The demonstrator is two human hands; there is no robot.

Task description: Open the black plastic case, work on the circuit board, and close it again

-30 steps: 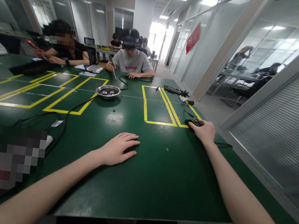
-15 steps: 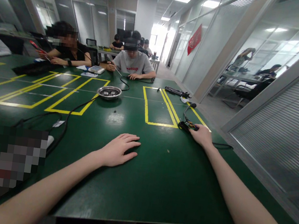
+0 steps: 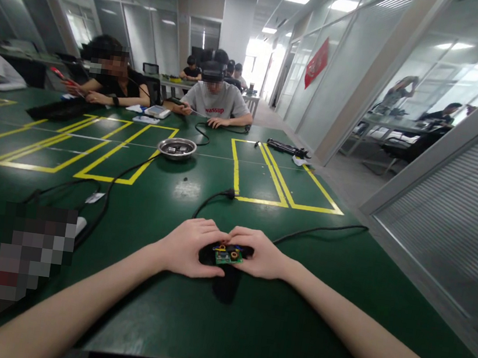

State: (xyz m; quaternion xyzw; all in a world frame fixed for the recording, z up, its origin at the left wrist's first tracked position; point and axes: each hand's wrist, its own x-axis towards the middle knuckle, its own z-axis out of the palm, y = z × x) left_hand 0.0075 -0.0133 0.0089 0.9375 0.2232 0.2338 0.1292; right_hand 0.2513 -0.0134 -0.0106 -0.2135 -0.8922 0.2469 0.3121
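Note:
Low over the near middle of the table, a small green circuit board (image 3: 223, 258) with copper-coloured coils and short wires sits in a dark housing. My right hand (image 3: 264, 256) grips its right end, fingers curled round it. From the left, my left hand (image 3: 186, 246) closes about the other end, its thumb by the lower edge and its fingertips meeting those of my right hand. Much of the housing is hidden by both hands. A black cable (image 3: 320, 230) runs off to the right from behind my right hand, and another ends in a black plug (image 3: 230, 193) beyond my fingers.
Yellow tape (image 3: 257, 202) marks rectangles on the green table (image 3: 168, 316). A metal bowl (image 3: 176, 148) with small metal parts stands farther back. A black folded tripod-like object (image 3: 287, 148) lies at the far right. Co-workers sit across the table. A blurred-out area covers the left.
My right hand has brought the circuit board in its dark housing from the right back to the near middle, its cable and plug following. My left hand has closed on it.

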